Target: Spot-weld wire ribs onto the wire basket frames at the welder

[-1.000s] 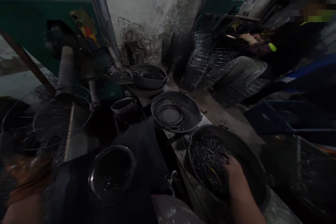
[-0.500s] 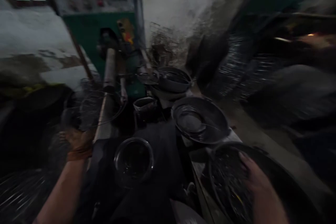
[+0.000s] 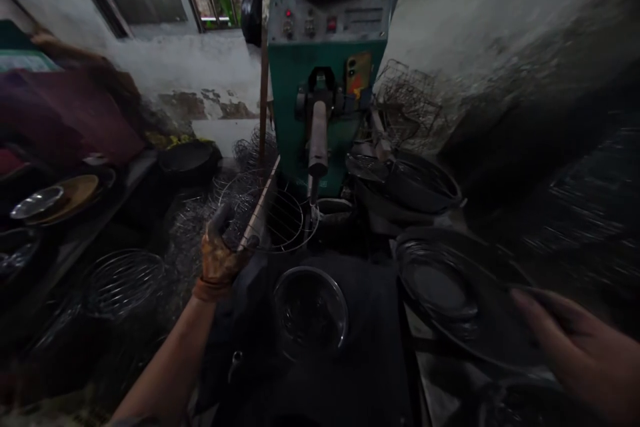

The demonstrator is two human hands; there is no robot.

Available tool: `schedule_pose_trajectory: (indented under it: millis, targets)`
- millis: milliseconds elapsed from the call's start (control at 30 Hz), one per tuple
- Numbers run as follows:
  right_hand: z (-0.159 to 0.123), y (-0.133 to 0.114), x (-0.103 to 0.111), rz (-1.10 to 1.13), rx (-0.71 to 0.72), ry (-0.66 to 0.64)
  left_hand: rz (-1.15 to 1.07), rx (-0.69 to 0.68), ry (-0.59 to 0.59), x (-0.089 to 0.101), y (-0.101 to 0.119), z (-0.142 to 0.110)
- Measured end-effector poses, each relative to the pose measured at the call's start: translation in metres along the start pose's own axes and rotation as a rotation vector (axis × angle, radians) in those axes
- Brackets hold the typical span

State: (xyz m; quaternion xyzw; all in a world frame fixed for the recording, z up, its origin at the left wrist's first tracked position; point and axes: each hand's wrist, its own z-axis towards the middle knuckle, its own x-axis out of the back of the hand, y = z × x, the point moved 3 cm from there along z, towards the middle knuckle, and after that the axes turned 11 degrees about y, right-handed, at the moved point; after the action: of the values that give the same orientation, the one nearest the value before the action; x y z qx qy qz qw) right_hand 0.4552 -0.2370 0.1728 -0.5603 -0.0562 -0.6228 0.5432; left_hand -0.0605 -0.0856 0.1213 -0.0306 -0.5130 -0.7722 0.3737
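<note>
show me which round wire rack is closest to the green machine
The round wire rack beside the left hand, its rim reaching under the grey tube of the green machine. The other rack lies farther left, lower down.

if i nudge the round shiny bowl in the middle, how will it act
The bowl sits open side up, so it would more likely slide than roll. Its thin, smooth-looking rim suggests a stiff, perhaps slippery grip. Its weight is uncertain, as the inside is dark.
</note>
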Motion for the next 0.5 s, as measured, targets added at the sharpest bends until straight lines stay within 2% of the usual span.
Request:
schedule_pose_trajectory:
  millis: [100, 200, 300, 400, 500]
  targets:
    - [0.011, -0.012, -0.015, -0.08, 0.048, -0.074, -0.057, -0.019, 0.018, 0.0, 0.007, 0.012]
    - [0.016, -0.028, -0.035, -0.208, 0.148, -0.102, -0.015, -0.174, 0.022, 0.01, 0.023, 0.021]
    - [0.019, -0.041, -0.055, -0.284, 0.175, -0.068, 0.118, -0.318, 0.008, 0.023, 0.041, 0.026]
    - [0.02, -0.052, -0.077, -0.355, 0.239, -0.091, 0.216, -0.312, -0.036, 0.03, 0.055, 0.036]
    - [0.018, -0.064, -0.102, -0.33, 0.361, -0.113, 0.252, -0.286, -0.06, 0.028, 0.063, 0.049]
